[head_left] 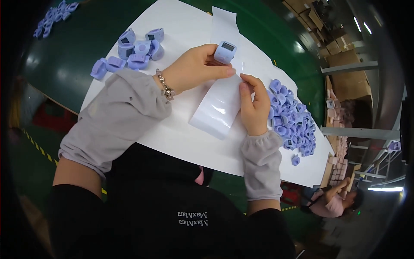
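My left hand (pixel 196 67) grips a light purple finger counter (pixel 225 52), a small ring-shaped device whose dark display faces up. To its right, my right hand (pixel 255 101) has its thumb and forefinger drawn together near the left fingertips. Whatever that pinch may hold is too small to make out. Beneath both hands lies a long glossy white strip (pixel 215 114). A few similar purple counters (pixel 140 48) form a loose group left of my left hand. Beyond my right hand, a large heap of purple counters (pixel 293 116) spreads over the white sheet.
White sheeting (pixel 168 129) covers this part of the green table (pixel 99 21). More purple counters (pixel 55 17) lie at the far left. Cardboard boxes (pixel 345 64) and metal rails (pixel 358 131) stand to the right, where another person (pixel 330 203) sits.
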The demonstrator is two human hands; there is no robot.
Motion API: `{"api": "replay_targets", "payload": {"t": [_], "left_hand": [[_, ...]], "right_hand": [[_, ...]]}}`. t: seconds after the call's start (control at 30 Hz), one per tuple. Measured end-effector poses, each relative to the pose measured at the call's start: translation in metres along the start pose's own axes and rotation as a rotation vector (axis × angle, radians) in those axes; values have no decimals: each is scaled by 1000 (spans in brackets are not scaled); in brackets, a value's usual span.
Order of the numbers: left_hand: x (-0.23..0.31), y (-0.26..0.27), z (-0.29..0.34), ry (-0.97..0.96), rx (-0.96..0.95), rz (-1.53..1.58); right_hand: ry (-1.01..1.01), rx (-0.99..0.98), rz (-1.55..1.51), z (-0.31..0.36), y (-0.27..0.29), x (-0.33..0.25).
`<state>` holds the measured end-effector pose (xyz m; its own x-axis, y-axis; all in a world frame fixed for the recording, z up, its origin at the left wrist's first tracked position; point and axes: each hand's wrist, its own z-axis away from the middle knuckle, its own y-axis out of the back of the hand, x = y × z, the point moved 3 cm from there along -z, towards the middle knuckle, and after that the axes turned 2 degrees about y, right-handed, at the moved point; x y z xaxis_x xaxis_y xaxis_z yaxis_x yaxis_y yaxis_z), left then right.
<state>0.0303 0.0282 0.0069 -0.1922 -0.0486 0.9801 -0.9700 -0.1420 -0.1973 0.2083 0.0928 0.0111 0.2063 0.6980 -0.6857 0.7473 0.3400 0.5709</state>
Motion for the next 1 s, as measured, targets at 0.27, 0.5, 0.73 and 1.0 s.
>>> {"api": "replay_targets", "payload": {"t": [0.27,0.5,0.73,1.0], "left_hand": [[-7,-3,-2,20,-1,30],[-9,-2,-3,97,-1,77],[-13,-7,-5,-75,-117,-41],[-15,-5,-3,-88,-134,-160]], "right_hand": [[342,131,504,-6,2,-26],[442,125,682,-2,-7,-33],[-181,162,18,1,-3,-12],[-33,31,80,2,3,-20]]}}
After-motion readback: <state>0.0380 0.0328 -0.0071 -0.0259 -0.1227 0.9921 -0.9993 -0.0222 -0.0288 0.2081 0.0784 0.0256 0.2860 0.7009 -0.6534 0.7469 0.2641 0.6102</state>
